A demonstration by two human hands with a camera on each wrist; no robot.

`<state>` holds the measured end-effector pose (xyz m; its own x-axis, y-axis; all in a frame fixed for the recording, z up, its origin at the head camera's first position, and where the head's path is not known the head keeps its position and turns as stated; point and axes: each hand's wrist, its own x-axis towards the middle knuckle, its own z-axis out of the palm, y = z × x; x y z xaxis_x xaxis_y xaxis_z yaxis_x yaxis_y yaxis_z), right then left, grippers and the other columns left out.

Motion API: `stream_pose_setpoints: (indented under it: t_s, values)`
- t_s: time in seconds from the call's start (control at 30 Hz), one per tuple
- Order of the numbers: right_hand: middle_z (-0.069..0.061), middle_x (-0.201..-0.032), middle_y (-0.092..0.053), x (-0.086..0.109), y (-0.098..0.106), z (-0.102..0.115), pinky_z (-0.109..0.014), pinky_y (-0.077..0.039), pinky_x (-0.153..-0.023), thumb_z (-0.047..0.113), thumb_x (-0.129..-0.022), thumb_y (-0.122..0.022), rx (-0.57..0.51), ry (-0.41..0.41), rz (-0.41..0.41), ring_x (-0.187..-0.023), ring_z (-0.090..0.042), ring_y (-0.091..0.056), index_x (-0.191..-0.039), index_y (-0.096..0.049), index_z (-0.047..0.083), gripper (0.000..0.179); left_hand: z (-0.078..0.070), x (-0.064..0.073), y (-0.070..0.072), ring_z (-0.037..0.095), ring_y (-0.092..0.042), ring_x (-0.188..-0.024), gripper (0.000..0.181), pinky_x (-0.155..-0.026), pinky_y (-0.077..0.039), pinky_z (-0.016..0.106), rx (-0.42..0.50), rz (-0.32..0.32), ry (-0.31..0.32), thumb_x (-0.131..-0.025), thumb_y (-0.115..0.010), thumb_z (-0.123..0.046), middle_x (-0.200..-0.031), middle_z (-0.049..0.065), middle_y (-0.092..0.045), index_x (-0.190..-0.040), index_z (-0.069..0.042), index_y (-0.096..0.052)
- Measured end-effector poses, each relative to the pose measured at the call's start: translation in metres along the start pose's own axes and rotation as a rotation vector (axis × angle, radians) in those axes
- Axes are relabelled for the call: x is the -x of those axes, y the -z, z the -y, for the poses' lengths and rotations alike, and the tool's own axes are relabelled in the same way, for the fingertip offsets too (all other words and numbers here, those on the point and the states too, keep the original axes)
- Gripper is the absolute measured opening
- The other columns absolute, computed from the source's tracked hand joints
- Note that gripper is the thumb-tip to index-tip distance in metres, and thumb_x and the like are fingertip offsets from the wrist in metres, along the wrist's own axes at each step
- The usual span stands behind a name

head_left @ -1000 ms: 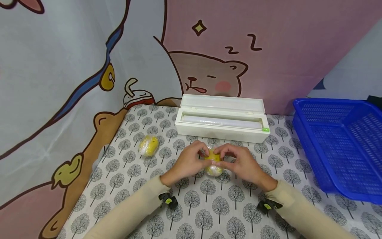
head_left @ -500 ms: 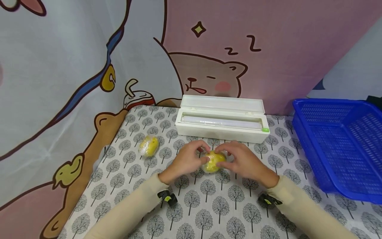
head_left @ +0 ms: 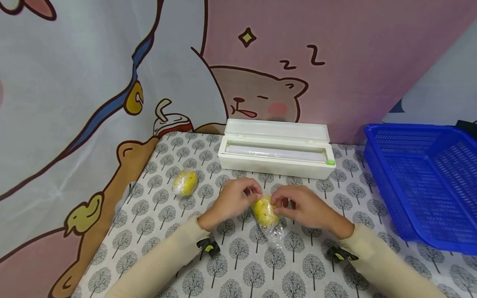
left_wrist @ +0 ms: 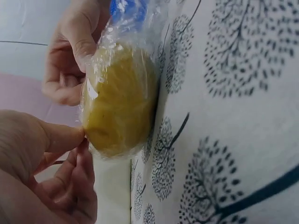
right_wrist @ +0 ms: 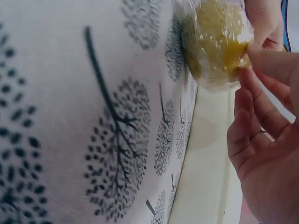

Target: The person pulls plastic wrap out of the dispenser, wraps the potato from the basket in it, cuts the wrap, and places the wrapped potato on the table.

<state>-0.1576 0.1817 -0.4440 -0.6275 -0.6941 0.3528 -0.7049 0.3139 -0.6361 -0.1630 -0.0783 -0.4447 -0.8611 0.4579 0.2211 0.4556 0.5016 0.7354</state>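
Observation:
A yellow fruit [head_left: 266, 212] in clear cling film lies on the cloth between both hands, a loose tail of film [head_left: 275, 236] spreading toward the person. My left hand [head_left: 238, 198] pinches film at the fruit's far left edge; in the left wrist view thumb and forefinger meet there on the left hand [left_wrist: 42, 158]. On the other side my right hand [head_left: 307, 205] pinches the wrap, thumb and forefinger closed on a fold in the right wrist view, where the film-covered fruit [right_wrist: 217, 44] is glossy and wrinkled. Farther left sits a second wrapped yellow fruit [head_left: 185, 183].
Behind the hands stands a white cling film box [head_left: 275, 167], lid up, with a film roll [head_left: 275, 152] inside and a green slider [head_left: 330, 162] on its edge. A blue plastic basket [head_left: 395, 194] occupies the right side. A printed curtain [head_left: 335, 91] hangs behind the tree-patterned tablecloth [head_left: 257, 275].
The fruit has been turned between the hands, and a film tail now shows on its near side. My hands have moved slightly toward the person and the right one a little outward.

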Motion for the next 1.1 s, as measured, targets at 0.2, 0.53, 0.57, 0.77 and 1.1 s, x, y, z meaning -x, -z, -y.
stream_pose_setpoints:
  t_s: [0.2,0.53,0.57,0.77,1.1]
  values:
    - [0.012,-0.101,-0.067,0.005,-0.005,0.0,-0.03,-0.056,-0.07,0.012,-0.096,-0.085,0.069,0.014,-0.017,-0.083,-0.009,-0.061,-0.122,-0.077,0.019,0.028,0.0,0.008,0.003,0.017,-0.073,-0.095,0.024,-0.083,-0.061,0.023,-0.044,0.074,-0.141,-0.097,-0.074,0.007,-0.117,0.005,-0.078,-0.116,-0.006,-0.079]
    - [-0.002,-0.134,-0.063,0.011,-0.003,0.0,-0.037,-0.064,-0.079,-0.003,-0.077,-0.091,0.132,-0.043,0.042,-0.099,-0.021,-0.07,-0.13,-0.074,0.017,0.059,-0.007,0.026,0.012,0.026,-0.056,-0.146,0.077,-0.122,-0.044,0.045,-0.244,0.273,-0.152,-0.085,-0.092,-0.004,-0.162,0.008,-0.056,-0.155,-0.011,-0.06]
    - [-0.004,-0.136,-0.061,0.011,-0.003,0.001,-0.038,-0.065,-0.081,-0.002,-0.075,-0.093,0.153,-0.047,0.059,-0.101,-0.021,-0.071,-0.132,-0.072,0.017,0.064,-0.008,0.027,0.011,0.027,-0.056,-0.146,0.078,-0.122,-0.045,0.045,-0.259,0.27,-0.161,-0.085,-0.094,-0.007,-0.162,0.009,-0.056,-0.155,-0.01,-0.059]
    - [-0.004,-0.135,-0.057,0.007,-0.01,0.004,-0.035,-0.063,-0.08,0.006,-0.07,-0.103,0.291,-0.015,0.091,-0.099,-0.017,-0.067,-0.137,-0.066,0.017,0.077,-0.01,0.026,0.004,0.024,-0.061,-0.139,0.077,-0.118,-0.047,0.036,-0.299,0.227,-0.186,-0.083,-0.098,-0.016,-0.156,0.008,-0.059,-0.15,-0.008,-0.061]
    - [-0.001,-0.123,-0.054,0.0,-0.02,0.004,-0.025,-0.059,-0.073,0.019,-0.067,-0.107,0.356,-0.028,0.089,-0.091,-0.011,-0.058,-0.126,-0.065,0.014,0.072,-0.012,0.026,-0.002,0.02,-0.062,-0.135,0.075,-0.116,-0.049,0.032,-0.296,0.199,-0.126,-0.081,-0.1,-0.021,-0.153,0.004,-0.06,-0.145,-0.01,-0.062]
